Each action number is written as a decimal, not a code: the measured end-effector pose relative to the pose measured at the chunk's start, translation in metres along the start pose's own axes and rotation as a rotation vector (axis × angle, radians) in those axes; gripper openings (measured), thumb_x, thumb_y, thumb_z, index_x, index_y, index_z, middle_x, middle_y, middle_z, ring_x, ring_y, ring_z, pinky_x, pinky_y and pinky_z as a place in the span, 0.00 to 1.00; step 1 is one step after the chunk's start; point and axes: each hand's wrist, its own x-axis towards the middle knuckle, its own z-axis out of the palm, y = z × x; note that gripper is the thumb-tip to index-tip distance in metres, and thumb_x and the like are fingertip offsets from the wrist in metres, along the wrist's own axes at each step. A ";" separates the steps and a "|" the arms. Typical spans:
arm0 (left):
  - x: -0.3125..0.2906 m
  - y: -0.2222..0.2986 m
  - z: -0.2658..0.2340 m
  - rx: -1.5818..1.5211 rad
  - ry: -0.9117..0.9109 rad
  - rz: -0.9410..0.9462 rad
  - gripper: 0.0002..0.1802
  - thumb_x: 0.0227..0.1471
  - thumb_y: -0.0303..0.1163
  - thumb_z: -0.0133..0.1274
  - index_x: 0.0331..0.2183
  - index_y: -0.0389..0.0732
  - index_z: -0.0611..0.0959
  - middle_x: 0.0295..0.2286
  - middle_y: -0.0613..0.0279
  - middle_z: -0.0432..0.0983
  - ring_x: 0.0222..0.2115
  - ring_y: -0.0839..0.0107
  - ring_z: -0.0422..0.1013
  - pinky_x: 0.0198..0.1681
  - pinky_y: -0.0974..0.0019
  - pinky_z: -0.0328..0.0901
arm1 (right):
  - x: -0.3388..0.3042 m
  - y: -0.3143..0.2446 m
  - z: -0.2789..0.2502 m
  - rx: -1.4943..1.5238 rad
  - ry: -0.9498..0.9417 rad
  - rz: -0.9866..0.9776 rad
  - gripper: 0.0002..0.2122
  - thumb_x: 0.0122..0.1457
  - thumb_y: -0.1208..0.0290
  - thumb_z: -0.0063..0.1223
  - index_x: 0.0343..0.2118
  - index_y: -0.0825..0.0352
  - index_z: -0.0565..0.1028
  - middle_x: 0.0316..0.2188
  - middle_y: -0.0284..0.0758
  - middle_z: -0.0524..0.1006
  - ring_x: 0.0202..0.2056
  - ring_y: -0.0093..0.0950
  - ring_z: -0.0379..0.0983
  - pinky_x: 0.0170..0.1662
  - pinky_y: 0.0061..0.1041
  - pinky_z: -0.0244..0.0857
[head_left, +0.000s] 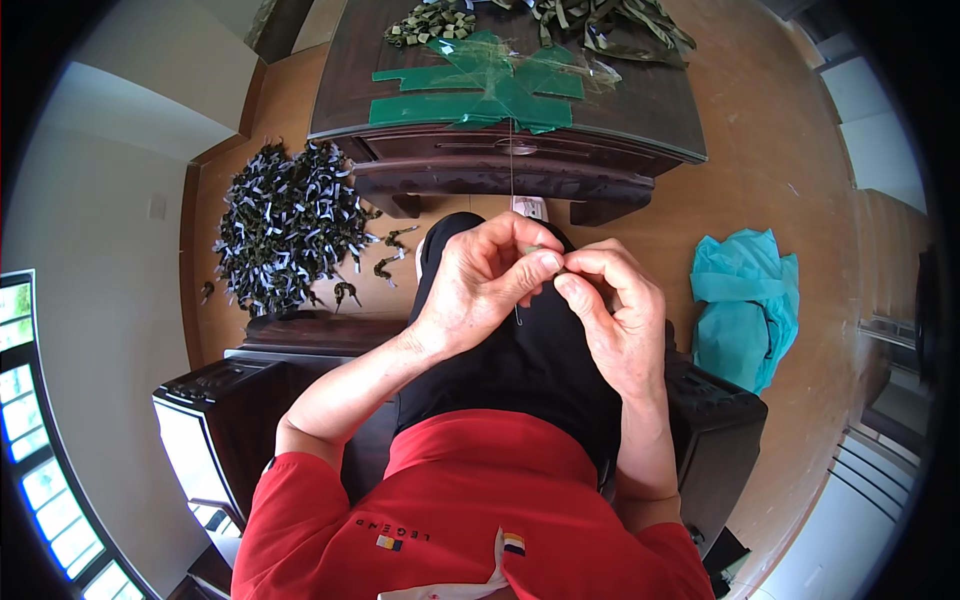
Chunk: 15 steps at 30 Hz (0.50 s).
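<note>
Above my lap, my left hand and my right hand meet with thumbs and forefingers pinched together. Between the fingertips is a small olive-green piece, mostly covered, so its exact kind does not show. A thin cord hangs from the table edge down toward my left fingers. Below the left fingertips, a slim looped end of wire or thread pokes out against my black trousers. Both hands are closed on the small piece.
A dark wooden table stands ahead, with green tape strips, small olive pieces and olive straps on it. Left on the floor lies a heap of dark, white-tagged pieces; right, a turquoise bag. Chair arms flank me.
</note>
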 end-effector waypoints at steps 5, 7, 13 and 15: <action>-0.003 -0.003 -0.006 0.257 -0.026 0.019 0.05 0.52 0.26 0.57 0.33 0.37 0.79 0.21 0.70 0.72 0.19 0.86 0.64 0.23 0.84 0.60 | -0.010 0.013 -0.001 0.105 -0.015 0.060 0.01 0.55 0.81 0.53 0.30 0.71 0.73 0.27 0.32 0.72 0.26 0.19 0.66 0.29 0.15 0.62; -0.005 -0.002 -0.005 0.207 -0.052 -0.040 0.07 0.52 0.26 0.57 0.35 0.36 0.79 0.23 0.67 0.73 0.20 0.84 0.65 0.24 0.82 0.62 | -0.013 0.012 0.006 0.233 0.056 0.088 0.03 0.55 0.82 0.53 0.33 0.71 0.73 0.28 0.32 0.73 0.27 0.19 0.66 0.30 0.15 0.64; -0.008 0.005 -0.005 0.168 -0.132 -0.074 0.09 0.52 0.26 0.57 0.37 0.35 0.79 0.25 0.65 0.74 0.22 0.82 0.67 0.26 0.81 0.65 | -0.023 0.022 0.011 0.302 0.108 0.061 0.08 0.55 0.83 0.53 0.38 0.71 0.73 0.29 0.34 0.74 0.27 0.19 0.67 0.32 0.15 0.65; -0.012 0.007 -0.005 0.172 -0.150 -0.065 0.09 0.52 0.26 0.57 0.37 0.35 0.79 0.25 0.65 0.74 0.22 0.82 0.67 0.27 0.81 0.65 | -0.026 0.022 0.011 0.283 0.101 0.041 0.09 0.55 0.83 0.53 0.39 0.71 0.73 0.30 0.34 0.74 0.28 0.19 0.67 0.32 0.15 0.65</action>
